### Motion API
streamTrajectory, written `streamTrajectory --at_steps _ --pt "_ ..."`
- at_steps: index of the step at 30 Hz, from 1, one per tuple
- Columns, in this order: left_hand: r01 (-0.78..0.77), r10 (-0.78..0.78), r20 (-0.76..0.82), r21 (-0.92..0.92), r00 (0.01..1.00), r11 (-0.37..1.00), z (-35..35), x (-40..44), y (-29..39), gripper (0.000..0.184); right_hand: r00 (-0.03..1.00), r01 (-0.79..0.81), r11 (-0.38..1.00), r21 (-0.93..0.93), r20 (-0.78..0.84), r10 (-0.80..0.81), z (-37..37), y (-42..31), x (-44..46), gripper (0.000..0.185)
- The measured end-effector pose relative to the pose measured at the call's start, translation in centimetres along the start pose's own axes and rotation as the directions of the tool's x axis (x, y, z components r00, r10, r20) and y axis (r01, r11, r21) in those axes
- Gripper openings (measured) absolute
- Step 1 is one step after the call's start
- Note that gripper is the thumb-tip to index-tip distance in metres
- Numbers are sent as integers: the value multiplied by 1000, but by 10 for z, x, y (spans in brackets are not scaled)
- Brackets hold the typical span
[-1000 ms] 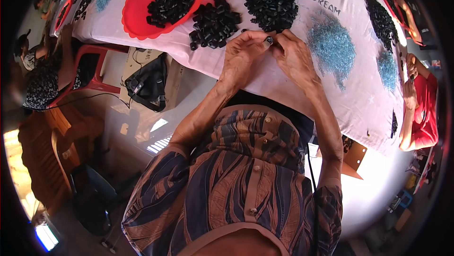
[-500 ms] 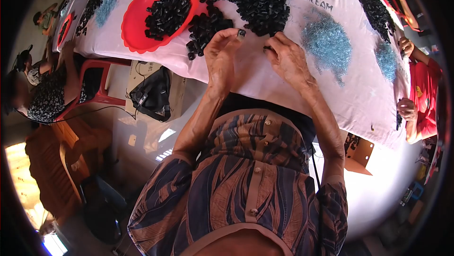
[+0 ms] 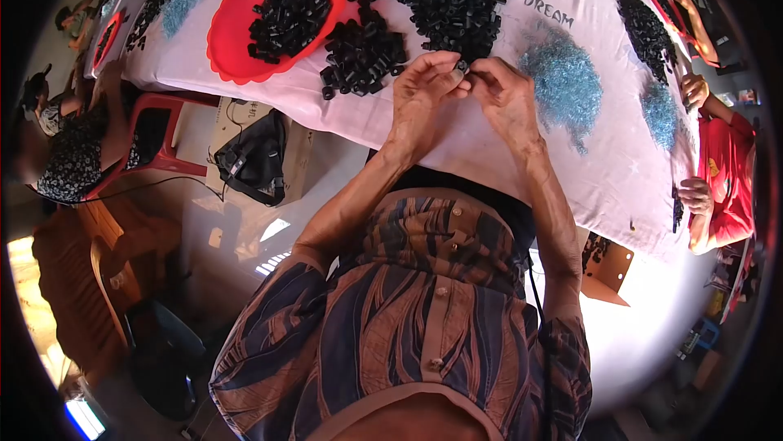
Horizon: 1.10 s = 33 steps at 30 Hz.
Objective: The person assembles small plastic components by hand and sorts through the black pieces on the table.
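My left hand (image 3: 424, 90) pinches a small black piece (image 3: 462, 67) between thumb and fingertips, just below the large pile of black pieces (image 3: 453, 5). Close against it, my right hand (image 3: 504, 94) has its fingers pressed together; what they hold is too small to make out. A smaller heap of black pieces (image 3: 363, 54) lies left of my hands. Farther left, a red scalloped basin (image 3: 231, 37) holds more black pieces. Right of my right hand is a pile of clear bluish bits (image 3: 563, 82). All rest on a pink printed cloth (image 3: 481, 152).
At the right edge a person in red (image 3: 726, 188) has their hands by another black pile (image 3: 646, 29) and bluish pile (image 3: 659, 113). More people sit at the far left near a red chair (image 3: 167, 131). A black bag (image 3: 257, 156) lies on a carton below the table edge.
Half a second ago my hands were apart; now they meet, my left hand having moved right. The co-worker's hands at the right have shifted slightly.
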<state>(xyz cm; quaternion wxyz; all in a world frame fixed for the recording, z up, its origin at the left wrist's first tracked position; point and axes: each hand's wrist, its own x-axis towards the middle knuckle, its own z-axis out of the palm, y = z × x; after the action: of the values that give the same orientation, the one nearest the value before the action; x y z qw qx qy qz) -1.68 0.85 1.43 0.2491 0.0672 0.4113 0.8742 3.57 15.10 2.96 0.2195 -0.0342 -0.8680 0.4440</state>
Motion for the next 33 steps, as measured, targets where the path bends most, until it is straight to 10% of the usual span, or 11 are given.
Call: streamTrajectory --at_steps 8,14,33 --pt "7 -8 37 18 999 1000 -1 -4 -2 15 998 57 981 183 -37 -51 3 12 1 24" --pt "-2 1 50 16 999 1000 -4 -3 -6 11 969 -234 844 484 45 243 -8 4 1 19" --pt "-68 79 85 -121 993 990 -3 -9 -8 13 963 -259 793 552 78 260 -8 -3 0 14"
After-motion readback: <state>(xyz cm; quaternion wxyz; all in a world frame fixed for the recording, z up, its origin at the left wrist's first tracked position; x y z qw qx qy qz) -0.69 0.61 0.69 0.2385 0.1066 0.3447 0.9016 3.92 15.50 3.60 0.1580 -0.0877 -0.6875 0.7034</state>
